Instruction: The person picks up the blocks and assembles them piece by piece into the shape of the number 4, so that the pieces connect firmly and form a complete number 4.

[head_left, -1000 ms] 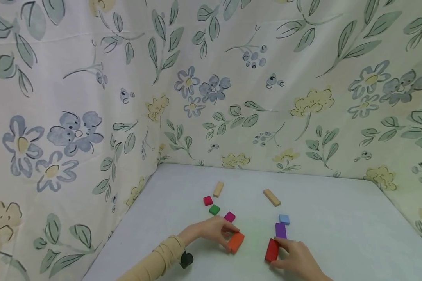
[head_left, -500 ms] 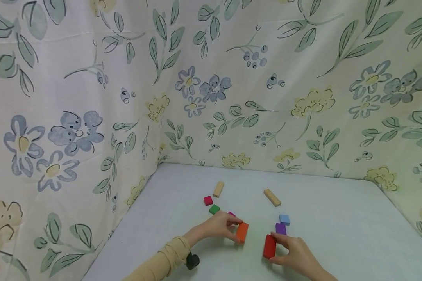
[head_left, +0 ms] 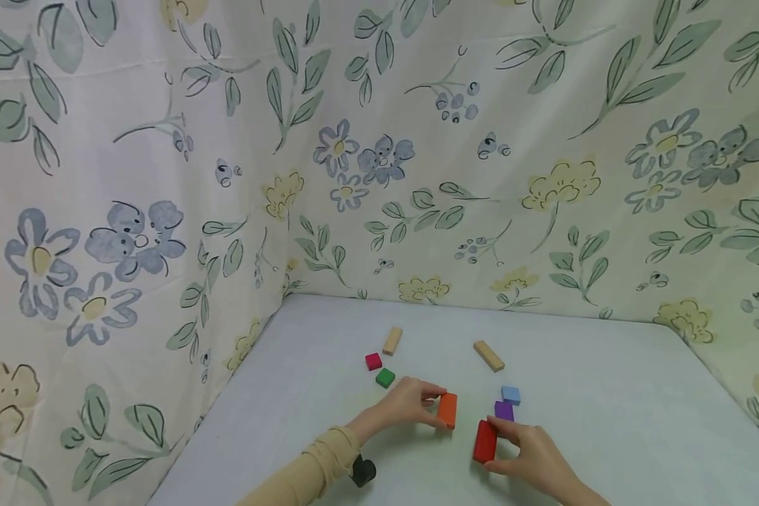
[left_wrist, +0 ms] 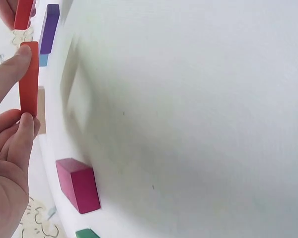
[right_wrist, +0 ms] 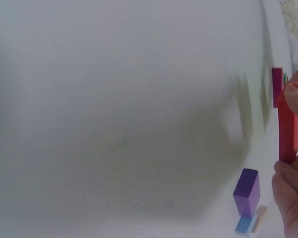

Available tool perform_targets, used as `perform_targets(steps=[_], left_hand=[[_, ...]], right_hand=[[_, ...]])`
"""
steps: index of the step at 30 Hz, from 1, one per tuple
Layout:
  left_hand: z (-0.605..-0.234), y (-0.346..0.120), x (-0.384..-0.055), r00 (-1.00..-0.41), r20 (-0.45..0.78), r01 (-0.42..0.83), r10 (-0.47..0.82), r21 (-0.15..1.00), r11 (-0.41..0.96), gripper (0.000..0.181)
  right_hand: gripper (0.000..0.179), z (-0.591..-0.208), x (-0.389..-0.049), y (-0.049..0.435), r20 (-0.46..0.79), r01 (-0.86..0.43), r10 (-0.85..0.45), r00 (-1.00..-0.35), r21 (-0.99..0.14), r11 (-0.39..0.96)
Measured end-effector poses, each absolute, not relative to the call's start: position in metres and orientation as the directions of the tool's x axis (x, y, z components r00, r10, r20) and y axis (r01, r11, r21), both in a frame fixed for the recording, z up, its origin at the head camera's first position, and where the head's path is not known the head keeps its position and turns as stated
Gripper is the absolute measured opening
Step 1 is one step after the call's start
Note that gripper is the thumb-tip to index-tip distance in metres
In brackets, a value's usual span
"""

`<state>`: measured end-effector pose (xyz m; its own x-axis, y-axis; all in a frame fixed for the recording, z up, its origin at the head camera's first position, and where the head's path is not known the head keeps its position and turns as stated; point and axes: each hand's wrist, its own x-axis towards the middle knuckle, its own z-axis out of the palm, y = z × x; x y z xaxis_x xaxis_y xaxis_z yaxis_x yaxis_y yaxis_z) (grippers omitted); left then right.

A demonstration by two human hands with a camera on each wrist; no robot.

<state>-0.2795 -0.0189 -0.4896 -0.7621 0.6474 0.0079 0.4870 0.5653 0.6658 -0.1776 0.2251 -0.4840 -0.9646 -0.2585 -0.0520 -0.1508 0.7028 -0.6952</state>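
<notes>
My left hand point(head_left: 406, 404) pinches an orange block point(head_left: 447, 411) by its two ends, thumb at one end and fingers at the other. In the left wrist view the orange block point(left_wrist: 29, 79) is held above the table, its shadow apart from it. A red block point(head_left: 485, 442) is pinched the same way by my right hand point(head_left: 534, 460), a short way to the right. The right wrist view has the red block point(right_wrist: 289, 126) off the surface too. Just beyond the right hand lies a purple block point(head_left: 504, 411). A magenta block point(left_wrist: 78, 185) lies near the left hand.
Farther back on the white table point(head_left: 607, 393) lie a light blue block point(head_left: 510, 395), a green block point(head_left: 385, 378), a crimson block point(head_left: 373, 361) and two plain wooden blocks, one left point(head_left: 392, 341) and one right point(head_left: 489, 355). A floral curtain point(head_left: 443, 232) hangs behind and at the sides.
My left hand has carried the orange block right and slightly away from me, turning it more upright in the head view. The red block has shifted slightly left and away in my right hand.
</notes>
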Motion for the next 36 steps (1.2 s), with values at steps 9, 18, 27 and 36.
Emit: perform_targets(steps=[9,18,27,36], left_hand=[[-0.495,-0.001,-0.285,-0.785,0.015,0.493,0.620,0.621,0.610,0.062],[-0.501,0.009,-0.287,-0.814,-0.026,0.425,0.580,0.652,0.627,0.060],[-0.507,0.013,-0.286,-0.824,-0.025,0.412,0.567,0.660,0.628,0.059],[-0.508,0.013,-0.286,-0.826,-0.020,0.409,0.563,0.666,0.624,0.059]], right_hand=[[0.078,-0.484,-0.177,0.227,0.009,-0.218,-0.291,-0.957,-0.681,0.699],[0.078,-0.483,-0.176,0.227,0.009,-0.219,-0.294,-0.956,-0.690,0.690],[0.076,-0.483,-0.175,0.228,0.017,-0.233,-0.308,-0.951,-0.693,0.682],[0.077,-0.485,-0.176,0.226,-0.007,-0.201,-0.286,-0.958,-0.695,0.691]])
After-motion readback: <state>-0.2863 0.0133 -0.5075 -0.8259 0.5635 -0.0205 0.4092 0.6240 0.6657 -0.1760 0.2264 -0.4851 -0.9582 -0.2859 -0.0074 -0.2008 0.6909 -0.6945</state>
